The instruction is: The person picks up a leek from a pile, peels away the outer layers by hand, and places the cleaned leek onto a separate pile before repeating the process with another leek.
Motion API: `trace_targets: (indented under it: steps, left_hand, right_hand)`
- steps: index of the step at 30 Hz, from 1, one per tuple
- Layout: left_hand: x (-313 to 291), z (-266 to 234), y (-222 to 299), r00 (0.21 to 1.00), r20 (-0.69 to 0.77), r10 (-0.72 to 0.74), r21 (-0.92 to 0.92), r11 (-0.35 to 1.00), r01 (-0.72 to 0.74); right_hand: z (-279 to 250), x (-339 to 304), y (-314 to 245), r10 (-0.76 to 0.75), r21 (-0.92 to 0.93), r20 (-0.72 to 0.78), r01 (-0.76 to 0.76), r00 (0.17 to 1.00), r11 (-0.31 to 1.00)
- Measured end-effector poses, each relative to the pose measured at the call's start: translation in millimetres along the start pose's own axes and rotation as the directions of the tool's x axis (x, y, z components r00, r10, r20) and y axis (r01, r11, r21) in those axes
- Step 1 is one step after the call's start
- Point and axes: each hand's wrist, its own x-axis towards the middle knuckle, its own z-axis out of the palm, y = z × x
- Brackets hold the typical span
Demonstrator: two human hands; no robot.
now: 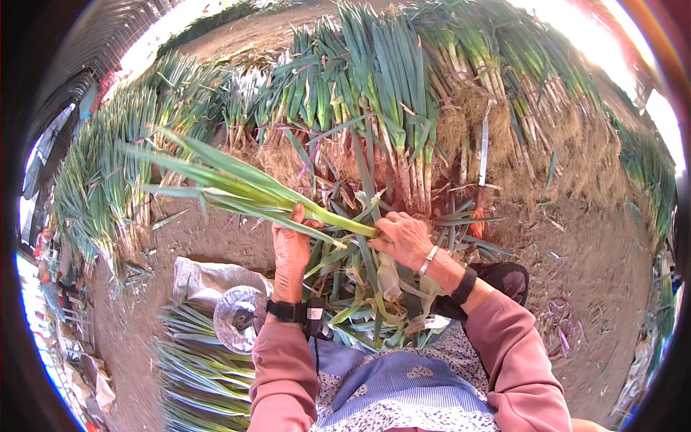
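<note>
A green onion (252,191), leek-like with long green leaves, lies slantwise across my hands, leaves toward the far left. Closed round its stalk just below the leaves is my left hand (290,248). My right hand (407,241) pinches the pale lower end; the fingers hide the tip. Beneath both hands, in front of my lap, is a heap of stripped leaves and pale skins (374,295). Beyond it stand bundles of unpeeled green onions (381,79), roots down. A long blade (484,147) with an orange handle (478,216) stands upright beyond my right hand.
More trimmed green onions (205,367) lie in a row at the lower left. Beside them are a white sack (216,277) and a round clear plastic thing (239,320). Rooted bundles (568,137) line the far right. Purple scraps (565,327) lie on the dirt floor (604,288).
</note>
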Motion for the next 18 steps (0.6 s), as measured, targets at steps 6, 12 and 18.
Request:
trace_targets:
  steps: [6,12,18]
  left_hand:
    - [-21,28,-17,0.961,0.176,-0.214,0.046,0.977,0.209]
    - [-35,49,-25,0.863,0.315,-0.396,0.029,0.913,0.408]
    - [-39,53,-35,0.871,0.266,-0.413,-0.003,0.903,0.429]
  right_hand:
    - [1,19,-36,0.065,0.739,-0.132,0.054,0.989,0.672]
    - [-9,2,-22,0.188,0.883,0.123,-0.194,0.974,0.427]
    - [-12,-1,-17,0.169,0.705,0.059,-0.161,0.984,0.691]
